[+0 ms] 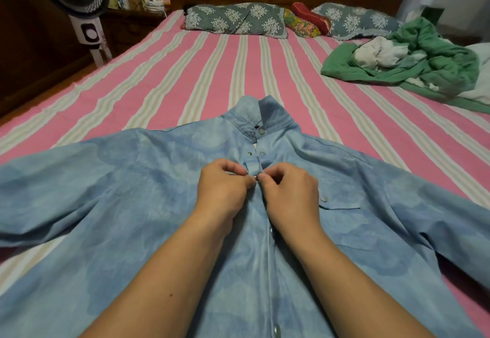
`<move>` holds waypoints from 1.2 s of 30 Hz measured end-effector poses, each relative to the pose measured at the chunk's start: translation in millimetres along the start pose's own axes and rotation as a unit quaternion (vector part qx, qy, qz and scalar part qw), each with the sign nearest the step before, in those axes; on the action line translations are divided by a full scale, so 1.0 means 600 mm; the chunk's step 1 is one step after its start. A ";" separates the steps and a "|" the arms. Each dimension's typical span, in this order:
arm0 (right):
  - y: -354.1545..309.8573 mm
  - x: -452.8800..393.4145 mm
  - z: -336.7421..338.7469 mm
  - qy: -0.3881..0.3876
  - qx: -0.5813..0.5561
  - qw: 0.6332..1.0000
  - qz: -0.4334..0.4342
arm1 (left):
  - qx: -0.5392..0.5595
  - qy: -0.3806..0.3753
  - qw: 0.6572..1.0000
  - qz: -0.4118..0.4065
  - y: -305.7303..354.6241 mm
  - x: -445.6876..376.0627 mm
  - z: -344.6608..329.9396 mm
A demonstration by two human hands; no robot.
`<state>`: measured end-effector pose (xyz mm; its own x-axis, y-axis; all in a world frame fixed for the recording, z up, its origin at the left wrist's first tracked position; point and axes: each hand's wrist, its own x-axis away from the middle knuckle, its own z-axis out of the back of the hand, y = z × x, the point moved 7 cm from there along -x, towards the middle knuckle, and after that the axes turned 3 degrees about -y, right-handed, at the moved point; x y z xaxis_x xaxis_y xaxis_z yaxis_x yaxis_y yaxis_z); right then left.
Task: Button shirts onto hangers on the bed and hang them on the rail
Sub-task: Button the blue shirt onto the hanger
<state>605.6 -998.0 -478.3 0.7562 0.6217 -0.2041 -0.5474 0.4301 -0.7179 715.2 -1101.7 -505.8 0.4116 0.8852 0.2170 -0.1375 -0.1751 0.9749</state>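
Pink striped bed [201, 72] carries the blue shirt [127, 205] spread flat, collar away from me, while my left hand [224, 188] and right hand [291, 192] each pinch the front edges at a snap [255, 177].

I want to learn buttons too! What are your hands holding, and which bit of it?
Both hands pinch the blue shirt at its front opening: left hand on one edge, right hand on the other, at a snap below the collar.
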 end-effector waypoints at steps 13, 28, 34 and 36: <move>0.030 0.002 -0.026 -0.126 -0.165 0.971 -0.117 | -0.006 -0.036 0.999 0.019 -0.014 -0.008 0.001; 0.037 0.005 -0.035 -0.164 -0.284 0.924 -0.197 | -0.004 -0.071 0.997 0.027 -0.026 -0.015 -0.020; 0.039 0.002 -0.028 -0.132 -0.365 0.892 -0.231 | -0.130 -0.041 0.989 -0.054 -0.017 -0.024 -0.024; 0.037 0.002 -0.034 -0.141 -0.354 0.894 -0.237 | -0.155 -0.033 0.985 -0.068 -0.012 -0.029 -0.027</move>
<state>601.7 -1000.7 -508.0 0.6683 0.6620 0.3392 0.2500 0.2295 -0.9406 694.6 -1108.7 -517.1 0.5013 0.8596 0.0987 -0.3423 0.0922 0.9351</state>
